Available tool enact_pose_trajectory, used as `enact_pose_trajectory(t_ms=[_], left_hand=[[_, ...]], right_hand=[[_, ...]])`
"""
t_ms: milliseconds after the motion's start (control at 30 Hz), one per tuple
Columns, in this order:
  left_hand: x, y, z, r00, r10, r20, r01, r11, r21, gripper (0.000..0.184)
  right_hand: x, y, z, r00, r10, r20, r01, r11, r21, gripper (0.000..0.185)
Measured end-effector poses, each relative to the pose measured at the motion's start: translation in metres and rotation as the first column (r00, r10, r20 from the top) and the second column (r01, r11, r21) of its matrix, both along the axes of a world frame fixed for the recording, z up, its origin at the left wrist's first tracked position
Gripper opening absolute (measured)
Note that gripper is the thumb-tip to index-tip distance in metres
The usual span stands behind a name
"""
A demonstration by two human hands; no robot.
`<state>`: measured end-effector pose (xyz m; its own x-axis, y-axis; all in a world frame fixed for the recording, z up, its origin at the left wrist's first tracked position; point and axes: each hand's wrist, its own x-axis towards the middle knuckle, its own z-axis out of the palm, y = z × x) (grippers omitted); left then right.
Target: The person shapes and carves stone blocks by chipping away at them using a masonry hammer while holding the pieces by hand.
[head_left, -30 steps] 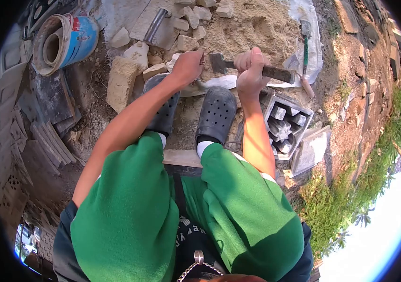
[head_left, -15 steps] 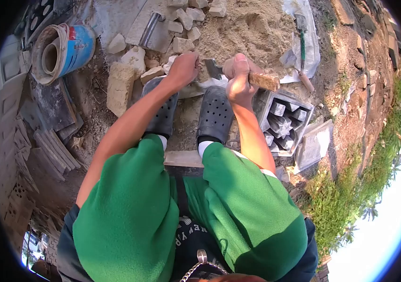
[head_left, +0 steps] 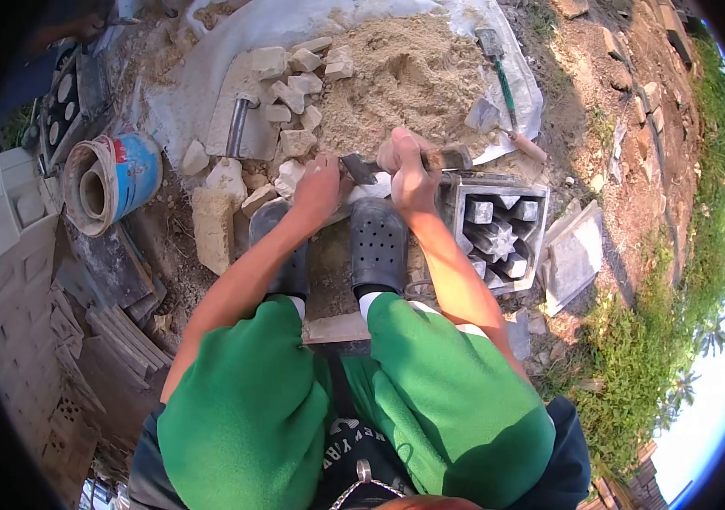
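Observation:
My left hand (head_left: 317,187) is closed above one dark shoe, and whatever it may hold is hidden. My right hand (head_left: 409,170) wraps round a tool (head_left: 447,158) with a brownish handle. The tool's dark metal blade (head_left: 358,168) points left, close to my left fingers. Beyond both hands lies a heap of sandy material (head_left: 405,76) on a pale sheet (head_left: 519,81). Stone pieces (head_left: 296,142) lie in front of my left hand. A grey mould (head_left: 498,234) with star and block shapes stands right of my right hand.
A blue and white bucket (head_left: 137,174) stands at the left. A metal-headed hammer (head_left: 237,127) lies by the stones, and a green-shafted trowel (head_left: 501,81) lies on the sheet. Flat slabs (head_left: 573,255) lie right of the mould. Another person's arm (head_left: 65,32) shows at the upper left.
The view has tilted, so the ground appears lower and more shows beyond the heap. My right hand has come closer to my left hand, and the tool has turned in its hold.

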<state>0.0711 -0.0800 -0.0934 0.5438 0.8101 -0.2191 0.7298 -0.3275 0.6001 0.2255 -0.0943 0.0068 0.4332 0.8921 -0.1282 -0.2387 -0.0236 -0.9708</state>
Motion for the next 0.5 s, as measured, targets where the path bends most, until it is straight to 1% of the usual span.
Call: enact_pose_trajectory(t_ms=[33,67,133,167,233,267,300,333,367,400,433,467,500], left_hand=[[0.003,-0.001,0.000,0.999,-0.008,-0.041,0.008,1.000,-0.013,0.030],[0.003,0.002,-0.002,0.999,-0.012,-0.046,0.011,1.000,-0.006,0.030],[0.003,0.008,-0.010,0.997,-0.067,-0.039,0.067,0.998,-0.007,0.022],[0.005,0.011,-0.014,0.997,-0.070,-0.044,0.070,0.998,-0.002,0.022],[0.009,0.019,-0.020,0.992,-0.078,-0.097,0.070,0.993,-0.091,0.013],[0.009,0.022,-0.021,0.992,-0.078,-0.102,0.070,0.994,-0.087,0.013],[0.009,0.024,-0.019,0.993,-0.093,-0.069,0.088,0.993,-0.077,0.011],[0.008,0.026,-0.018,0.993,-0.109,-0.034,0.106,0.992,-0.065,0.010],[0.008,0.028,-0.016,0.993,-0.109,-0.037,0.107,0.992,-0.066,0.010],[0.008,0.031,-0.013,0.995,-0.094,-0.029,0.091,0.993,-0.081,0.013],[0.009,0.033,-0.011,0.997,-0.079,-0.020,0.077,0.992,-0.098,0.018],[0.011,0.035,-0.008,0.996,-0.085,-0.021,0.082,0.991,-0.105,0.018],[0.016,0.038,-0.002,0.999,-0.029,0.019,0.031,0.995,-0.096,0.021]], right_hand=[[0.010,0.000,0.007,0.998,-0.035,-0.060,0.037,0.999,0.027,0.041],[0.020,-0.001,0.015,0.990,-0.066,-0.122,0.072,0.996,0.047,0.042],[0.040,-0.001,0.030,0.964,-0.083,-0.252,0.130,0.976,0.177,0.041],[0.050,-0.002,0.032,0.960,-0.111,-0.256,0.171,0.959,0.227,0.041],[0.068,-0.003,0.038,0.958,-0.152,-0.242,0.226,0.922,0.314,0.041],[0.075,-0.003,0.042,0.961,-0.166,-0.223,0.238,0.905,0.352,0.041],[0.082,-0.002,0.044,0.959,-0.165,-0.229,0.240,0.905,0.351,0.041],[0.088,-0.002,0.047,0.937,-0.268,-0.225,0.333,0.880,0.338,0.042],[0.094,-0.002,0.049,0.904,-0.369,-0.218,0.423,0.846,0.325,0.044],[0.102,-0.004,0.051,0.902,-0.372,-0.219,0.427,0.845,0.322,0.044],[0.110,-0.006,0.052,0.925,-0.343,-0.165,0.380,0.854,0.356,0.045],[0.118,-0.008,0.053,0.943,-0.316,-0.108,0.333,0.861,0.385,0.047],[0.124,-0.009,0.055,0.931,-0.343,-0.127,0.365,0.856,0.366,0.049]])
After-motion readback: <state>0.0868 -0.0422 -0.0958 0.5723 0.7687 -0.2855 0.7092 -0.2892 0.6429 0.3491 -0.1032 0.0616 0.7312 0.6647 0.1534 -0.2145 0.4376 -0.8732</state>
